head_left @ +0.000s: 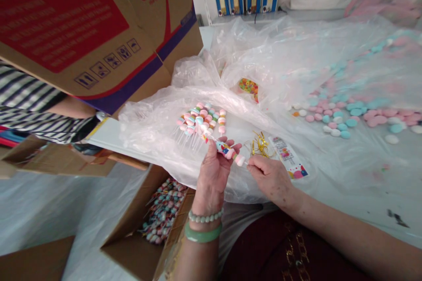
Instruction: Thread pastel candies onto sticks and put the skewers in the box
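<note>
A stick of pink and white candies (238, 159), partly in a colourful printed wrapper (224, 149), lies across the palm and fingers of my left hand (216, 169). My right hand (272, 178) pinches the stick's end just beyond the white candy. Beyond my left hand, a pile of candy sticks (199, 118) rests on the plastic sheet (154, 123). Gold twist ties (261, 144) and a flat printed bag (289, 157) lie past my right hand.
Loose pink, blue and white candies (352, 116) spread to the right. A large cardboard box (132, 66) stands at left; a person's striped sleeve (29, 101) shows behind it. Below the table edge, an open box (132, 250) holds many candy sticks.
</note>
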A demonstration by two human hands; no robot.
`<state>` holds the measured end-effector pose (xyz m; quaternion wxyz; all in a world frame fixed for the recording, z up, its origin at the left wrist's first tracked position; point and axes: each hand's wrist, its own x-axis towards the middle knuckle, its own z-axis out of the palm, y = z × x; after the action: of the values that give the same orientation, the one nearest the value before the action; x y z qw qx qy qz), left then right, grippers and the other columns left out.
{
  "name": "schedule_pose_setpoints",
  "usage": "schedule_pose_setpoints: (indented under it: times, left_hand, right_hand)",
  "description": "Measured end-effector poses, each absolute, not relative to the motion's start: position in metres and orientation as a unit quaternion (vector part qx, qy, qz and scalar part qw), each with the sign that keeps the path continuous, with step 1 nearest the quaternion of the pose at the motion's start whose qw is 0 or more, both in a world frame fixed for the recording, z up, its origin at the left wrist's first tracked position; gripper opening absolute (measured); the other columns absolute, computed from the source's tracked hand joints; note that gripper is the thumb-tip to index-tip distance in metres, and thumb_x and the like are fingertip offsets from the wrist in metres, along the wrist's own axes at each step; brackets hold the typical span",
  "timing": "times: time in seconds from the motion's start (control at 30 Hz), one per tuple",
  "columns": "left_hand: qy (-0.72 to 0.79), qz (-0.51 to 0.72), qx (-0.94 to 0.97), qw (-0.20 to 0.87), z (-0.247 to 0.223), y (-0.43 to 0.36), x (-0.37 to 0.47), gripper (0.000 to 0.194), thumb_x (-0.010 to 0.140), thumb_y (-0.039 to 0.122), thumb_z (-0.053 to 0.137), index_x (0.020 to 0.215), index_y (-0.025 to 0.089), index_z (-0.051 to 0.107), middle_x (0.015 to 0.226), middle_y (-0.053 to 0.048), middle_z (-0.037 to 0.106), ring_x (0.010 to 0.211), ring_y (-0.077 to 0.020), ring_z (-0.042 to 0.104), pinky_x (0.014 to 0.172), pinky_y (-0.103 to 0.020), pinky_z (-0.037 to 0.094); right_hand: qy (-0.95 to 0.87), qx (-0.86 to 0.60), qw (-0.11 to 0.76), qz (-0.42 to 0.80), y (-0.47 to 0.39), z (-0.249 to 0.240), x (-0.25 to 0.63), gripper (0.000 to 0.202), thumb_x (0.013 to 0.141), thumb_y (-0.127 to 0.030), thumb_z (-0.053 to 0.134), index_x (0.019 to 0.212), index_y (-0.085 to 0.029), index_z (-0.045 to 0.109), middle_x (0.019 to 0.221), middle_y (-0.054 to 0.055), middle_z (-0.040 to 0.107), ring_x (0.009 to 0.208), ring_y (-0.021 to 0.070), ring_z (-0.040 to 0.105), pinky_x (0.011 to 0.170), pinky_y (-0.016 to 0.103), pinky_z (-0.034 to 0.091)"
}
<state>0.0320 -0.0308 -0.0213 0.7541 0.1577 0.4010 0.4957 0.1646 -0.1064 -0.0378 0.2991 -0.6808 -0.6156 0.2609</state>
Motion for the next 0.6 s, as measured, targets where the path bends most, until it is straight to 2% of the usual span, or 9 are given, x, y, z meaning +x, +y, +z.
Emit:
schedule_pose_setpoints:
  times: [0.13,0.27,0.37,0.5,0.6]
  left_hand:
    - [0.422,0.515,0.181,0.724,-0.021,-0.038,0.044,0.03,0.089,0.04,0.052,0.084,0.012,0.062,0.077,-0.008,0.066,0.071,-0.0201,0.068,0.082,-0.04,0.052]
    - [0.41,0.501,0.187,0.739,-0.02,-0.041,0.05,0.029,0.089,0.039,0.053,0.082,0.012,0.062,0.075,-0.006,0.066,0.072,-0.0198,0.068,0.082,-0.039,0.052]
    - [0.385,0.451,0.16,0.789,-0.02,-0.038,0.043,0.038,0.09,0.046,0.048,0.083,0.012,0.063,0.08,-0.01,0.067,0.08,-0.0236,0.068,0.083,-0.041,0.052]
    - [0.348,0.455,0.141,0.808,-0.019,-0.03,0.027,0.033,0.086,0.045,0.055,0.101,0.016,0.063,0.1,-0.01,0.068,0.095,-0.027,0.065,0.087,-0.046,0.05]
    - [0.335,0.485,0.129,0.797,-0.018,-0.026,0.019,0.026,0.087,0.038,0.056,0.101,0.017,0.063,0.086,-0.005,0.068,0.093,-0.0242,0.066,0.091,-0.045,0.048]
  right_hand:
    - [-0.621,-0.672,0.312,0.257,-0.105,-0.039,0.163,0.021,0.087,-0.025,0.049,0.069,-0.021,0.059,0.064,0.0,0.058,0.062,0.0135,0.051,0.059,0.025,0.03]
    - [-0.607,-0.641,0.367,0.291,-0.103,-0.037,0.164,0.019,0.086,-0.025,0.049,0.07,-0.021,0.058,0.066,0.0,0.058,0.063,0.0132,0.051,0.061,0.025,0.032]
    - [-0.559,-0.61,0.414,0.38,-0.101,-0.03,0.167,0.022,0.085,-0.025,0.049,0.064,-0.021,0.054,0.056,-0.003,0.052,0.057,0.0112,0.048,0.059,0.024,0.034]
    - [-0.445,-0.56,0.411,0.565,-0.099,-0.023,0.169,0.024,0.082,-0.027,0.051,0.059,-0.02,0.049,0.046,-0.006,0.045,0.043,0.0078,0.038,0.046,0.022,0.029]
    - [-0.352,-0.521,0.406,0.663,-0.1,-0.022,0.167,0.017,0.077,-0.031,0.054,0.065,-0.02,0.052,0.042,-0.008,0.042,0.036,0.0064,0.029,0.037,0.022,0.018]
